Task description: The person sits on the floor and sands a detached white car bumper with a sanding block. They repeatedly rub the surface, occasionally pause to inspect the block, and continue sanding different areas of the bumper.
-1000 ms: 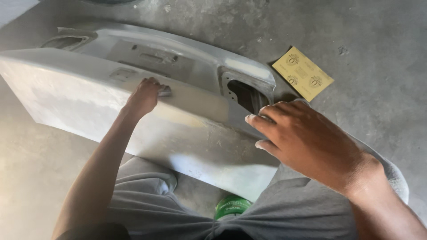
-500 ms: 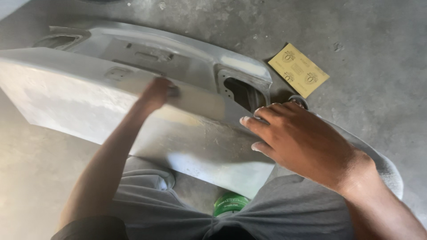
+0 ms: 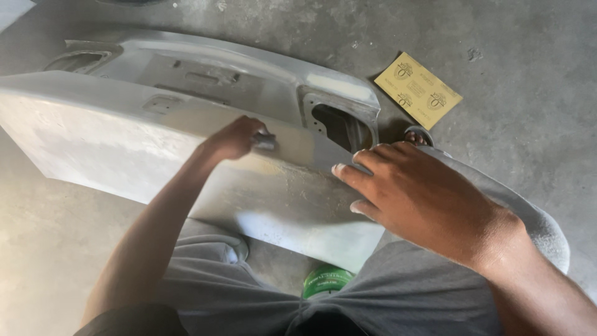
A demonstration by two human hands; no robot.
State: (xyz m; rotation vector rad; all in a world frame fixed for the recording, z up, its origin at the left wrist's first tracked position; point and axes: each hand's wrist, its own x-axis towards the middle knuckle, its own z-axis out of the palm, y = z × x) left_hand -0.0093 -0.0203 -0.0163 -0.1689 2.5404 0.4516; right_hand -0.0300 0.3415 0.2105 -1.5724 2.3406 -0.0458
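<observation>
A large grey primed car body panel (image 3: 112, 143) lies across the concrete floor in front of my knees. My left hand (image 3: 235, 138) is closed on a small grey piece of sanding paper (image 3: 266, 142) and presses it on the panel's upper edge. A dull, lighter rubbed patch shows on the panel around it. My right hand (image 3: 416, 193) rests flat on the panel's right end, fingers together, just below a dark cut-out opening (image 3: 339, 127).
A yellow sheet of sandpaper (image 3: 418, 91) lies on the concrete floor (image 3: 528, 74) to the upper right. A green round lid or container (image 3: 324, 281) sits between my legs. My grey trousers (image 3: 398, 292) fill the bottom.
My left hand has slid to the right along the panel's upper edge with the sanding paper. My right hand has stayed on the panel's right end.
</observation>
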